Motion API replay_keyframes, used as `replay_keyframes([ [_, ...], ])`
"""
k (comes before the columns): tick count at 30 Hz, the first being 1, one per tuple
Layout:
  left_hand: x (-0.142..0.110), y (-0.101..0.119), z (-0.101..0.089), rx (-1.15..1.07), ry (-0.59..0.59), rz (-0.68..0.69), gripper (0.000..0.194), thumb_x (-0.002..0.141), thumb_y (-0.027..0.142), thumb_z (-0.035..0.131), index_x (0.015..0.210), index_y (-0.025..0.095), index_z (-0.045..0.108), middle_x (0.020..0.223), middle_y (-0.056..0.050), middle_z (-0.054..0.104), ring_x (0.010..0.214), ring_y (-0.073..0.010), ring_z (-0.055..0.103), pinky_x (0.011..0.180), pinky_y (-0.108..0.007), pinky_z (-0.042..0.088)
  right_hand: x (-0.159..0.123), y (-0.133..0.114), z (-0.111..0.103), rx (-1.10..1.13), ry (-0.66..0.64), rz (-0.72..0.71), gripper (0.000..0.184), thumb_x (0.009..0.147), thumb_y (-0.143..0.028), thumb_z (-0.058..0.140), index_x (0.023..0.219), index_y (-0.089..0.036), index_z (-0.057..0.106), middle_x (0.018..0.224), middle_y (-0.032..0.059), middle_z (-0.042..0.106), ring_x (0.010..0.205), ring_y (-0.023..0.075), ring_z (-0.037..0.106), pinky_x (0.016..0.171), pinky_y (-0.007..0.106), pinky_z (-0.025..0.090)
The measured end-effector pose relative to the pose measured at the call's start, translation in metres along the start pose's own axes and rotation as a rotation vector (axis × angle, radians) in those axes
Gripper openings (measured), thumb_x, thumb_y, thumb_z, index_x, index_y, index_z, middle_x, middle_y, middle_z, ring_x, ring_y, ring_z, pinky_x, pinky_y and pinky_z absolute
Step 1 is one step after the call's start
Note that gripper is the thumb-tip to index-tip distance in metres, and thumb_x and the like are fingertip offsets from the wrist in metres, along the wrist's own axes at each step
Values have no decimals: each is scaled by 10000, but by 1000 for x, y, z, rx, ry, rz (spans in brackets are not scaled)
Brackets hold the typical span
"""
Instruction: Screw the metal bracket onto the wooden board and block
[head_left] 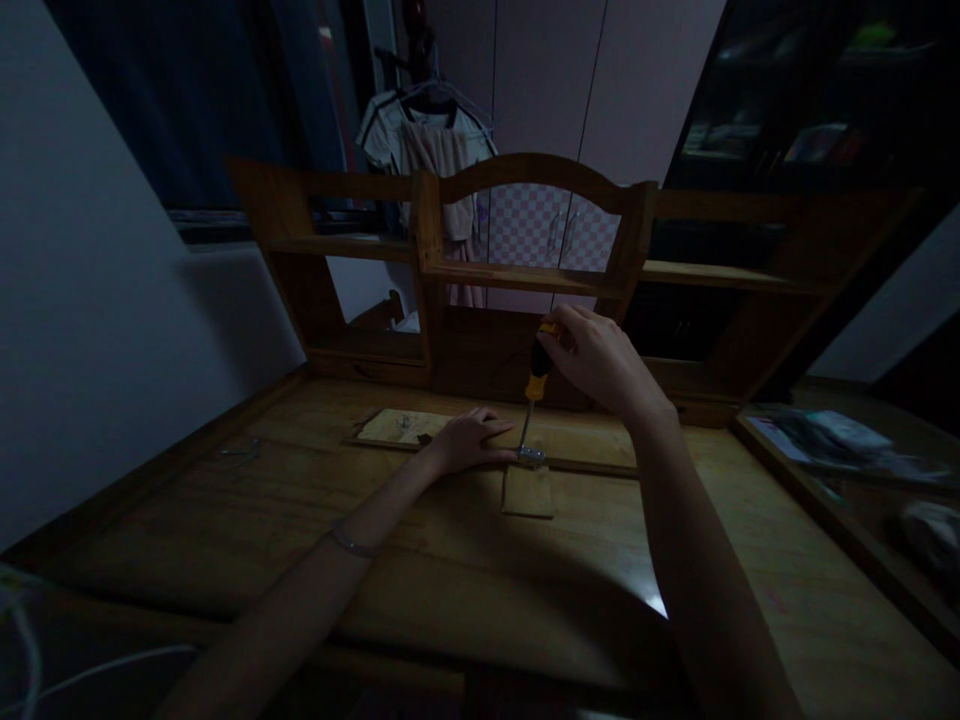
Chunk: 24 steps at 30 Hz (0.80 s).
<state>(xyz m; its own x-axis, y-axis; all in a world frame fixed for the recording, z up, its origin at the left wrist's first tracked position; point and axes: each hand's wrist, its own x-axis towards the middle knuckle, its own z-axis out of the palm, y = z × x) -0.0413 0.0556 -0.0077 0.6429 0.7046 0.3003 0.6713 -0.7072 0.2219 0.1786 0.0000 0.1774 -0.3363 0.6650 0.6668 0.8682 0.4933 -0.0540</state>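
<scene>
My right hand [596, 362] is closed around the yellow and black handle of a screwdriver [534, 385], held nearly upright. Its tip rests on a small metal hinge [531, 456] on the wooden desk top [315, 520]. A small wooden block [528, 491] lies just in front of the hinge. My left hand [471, 441] lies flat on a long wooden panel [397, 428], fingers stretched toward the hinge, holding nothing.
A wooden hutch with shelves [525, 275] stands along the back of the desk. Papers and other items [840, 440] lie on a surface to the right. Clothes hang on a hanger [431, 140] behind. White cables [30, 640] lie at the lower left.
</scene>
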Motion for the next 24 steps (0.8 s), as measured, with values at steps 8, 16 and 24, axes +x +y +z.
replay_keyframes([
  [8,-3,3,-2,28,-6,30,797,764,763,562,1407,300,482,1267,-83,540,1136,-277,540,949,-374,446,-1,2,-1,55,-34,-20,264,906,-221,483,1147,-201,590,1016,80,650,817,192,606,750,314,437],
  [16,-4,-4,-2,-10,-44,56,892,706,748,646,1440,289,430,1309,-89,516,1172,-279,522,985,-373,428,-2,1,-3,71,-27,-26,226,893,-204,516,1116,-210,555,993,68,645,776,179,591,733,309,444],
  [24,-6,5,-3,60,-1,83,688,807,480,641,1429,272,433,1318,-93,521,1189,-291,507,1024,-412,406,-1,0,-4,43,-36,-6,210,904,-220,513,1110,-213,556,991,73,650,768,185,587,708,303,421],
])
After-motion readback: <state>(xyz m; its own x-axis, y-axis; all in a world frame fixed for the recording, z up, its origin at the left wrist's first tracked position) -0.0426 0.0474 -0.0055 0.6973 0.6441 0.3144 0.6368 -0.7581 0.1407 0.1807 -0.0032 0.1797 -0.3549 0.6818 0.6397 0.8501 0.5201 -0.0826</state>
